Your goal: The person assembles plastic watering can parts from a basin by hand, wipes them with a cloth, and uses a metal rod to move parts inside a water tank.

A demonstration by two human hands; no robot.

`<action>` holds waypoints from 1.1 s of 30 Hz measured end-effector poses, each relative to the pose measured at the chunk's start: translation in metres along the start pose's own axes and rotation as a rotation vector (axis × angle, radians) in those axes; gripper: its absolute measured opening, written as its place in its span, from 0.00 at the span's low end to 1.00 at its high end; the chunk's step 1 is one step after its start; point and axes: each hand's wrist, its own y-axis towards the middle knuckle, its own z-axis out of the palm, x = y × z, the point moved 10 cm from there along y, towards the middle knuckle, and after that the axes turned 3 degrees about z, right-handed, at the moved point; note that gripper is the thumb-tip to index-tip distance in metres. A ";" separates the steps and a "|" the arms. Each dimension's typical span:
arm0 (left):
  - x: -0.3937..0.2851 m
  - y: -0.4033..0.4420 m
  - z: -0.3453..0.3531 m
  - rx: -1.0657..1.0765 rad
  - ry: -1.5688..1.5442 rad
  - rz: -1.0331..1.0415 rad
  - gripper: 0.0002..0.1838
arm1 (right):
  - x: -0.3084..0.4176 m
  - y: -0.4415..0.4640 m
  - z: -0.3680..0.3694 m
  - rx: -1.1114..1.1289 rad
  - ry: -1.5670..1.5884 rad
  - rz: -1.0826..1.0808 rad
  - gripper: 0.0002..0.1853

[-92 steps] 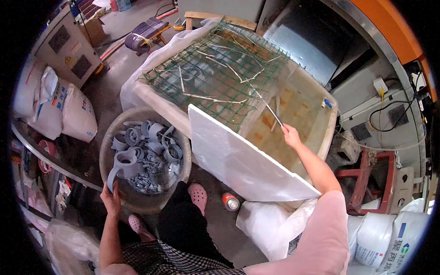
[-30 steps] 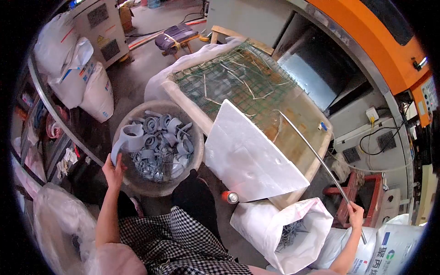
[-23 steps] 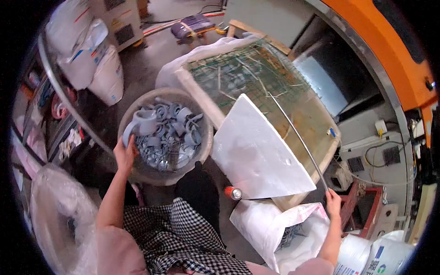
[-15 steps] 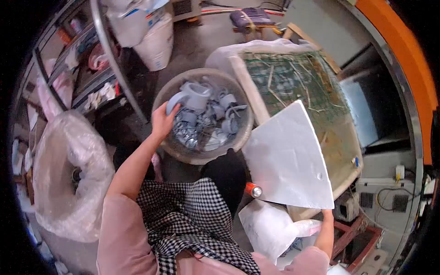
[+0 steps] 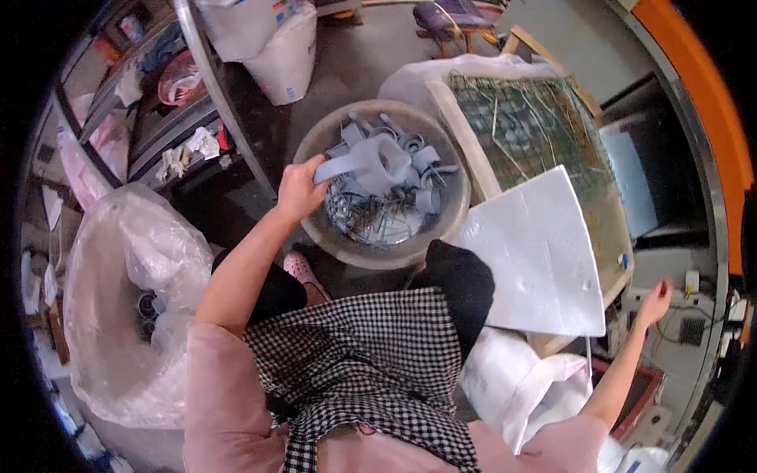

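1. On the white sack [image 5: 280, 63] beyond your tub, you can see blue and red print; the lettering is too small and soft to read. Another white sack [image 5: 645, 460] at the lower right shows a patch of blue print, cut off by the edge of the view.
2. Your left hand [image 5: 306, 188] pinches the handle end of a grey handled plastic ring [image 5: 347, 164], thumb and fingers closed around it.
3. That ring is over the round tub [image 5: 464, 185], above the loose grey plastic parts [image 5: 374, 223]. Its long axis runs roughly left to right: the handle points left into your hand, the ring end right, its opening tipped upward.
4. Your right hand [image 5: 656, 301] is out to the far right, near the grey cabinet [image 5: 666, 272]; its fingers look curled, but you cannot tell whether they pinch anything.
5. The white foam board [image 5: 540, 256] hides part of the water tank [image 5: 465, 150]. Only a short length of the thin rod [image 5: 589, 359] shows below the board.
6. Your held ring covers some parts beneath it.
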 end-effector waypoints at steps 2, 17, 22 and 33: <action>0.009 0.005 0.002 -0.030 0.023 -0.081 0.11 | 0.160 -0.016 -0.007 0.039 0.193 -0.095 0.13; 0.112 -0.027 0.033 -0.120 -0.877 -1.147 0.14 | 0.437 -0.357 0.521 1.032 -0.376 -0.581 0.22; 0.110 -0.028 0.042 -0.153 -0.905 -1.193 0.11 | 0.403 -0.355 0.572 1.133 -0.469 -0.510 0.27; 0.094 -0.026 0.062 -0.098 -1.082 -1.116 0.12 | 0.322 -0.397 0.536 1.810 -0.286 -0.425 0.13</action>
